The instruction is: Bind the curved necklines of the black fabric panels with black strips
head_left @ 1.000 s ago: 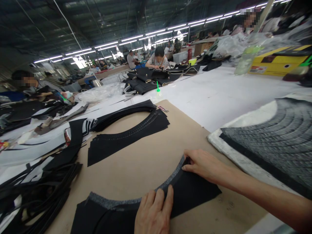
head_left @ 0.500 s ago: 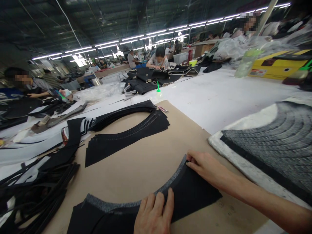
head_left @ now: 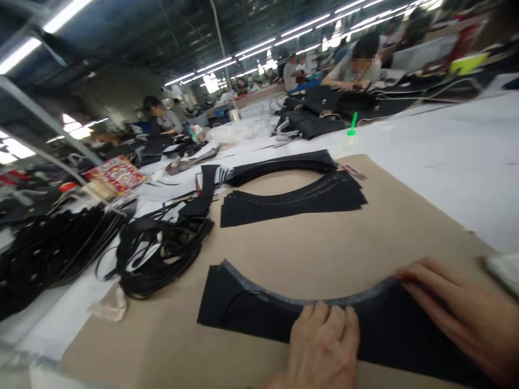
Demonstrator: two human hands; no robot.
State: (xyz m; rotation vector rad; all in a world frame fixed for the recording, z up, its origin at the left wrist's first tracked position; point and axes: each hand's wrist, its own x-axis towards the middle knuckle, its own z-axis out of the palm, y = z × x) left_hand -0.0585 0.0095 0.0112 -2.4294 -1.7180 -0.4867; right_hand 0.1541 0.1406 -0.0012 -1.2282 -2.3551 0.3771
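A black curved piece [head_left: 251, 319] with a grey strip along its concave edge lies on brown board. My left hand [head_left: 324, 343] is on the middle of that edge, fingers curled and pressed together on the strip. Near the right end of the curve, my right hand [head_left: 458, 310] has its fingertips closed on the edge; it looks slightly blurred. Farther back lie a stack of black curved pieces with stitch-like marks [head_left: 292, 201] and another black curved stack [head_left: 279, 166]. Beside them is a small pair of snips [head_left: 353, 172].
Coiled black strips [head_left: 162, 259] and a pale scrap [head_left: 113, 305] lie left. A bottle with a green nozzle [head_left: 351, 132] stands behind the board [head_left: 405, 216]. A person [head_left: 357, 65] works at the back near black goods. A whitish padded edge [head_left: 503, 273] shows at right.
The view has swung left, so everything sits farther right in the picture. My left hand's fingers, more spread before, are now curled together at the strip. My right hand remains at the curve's right end.
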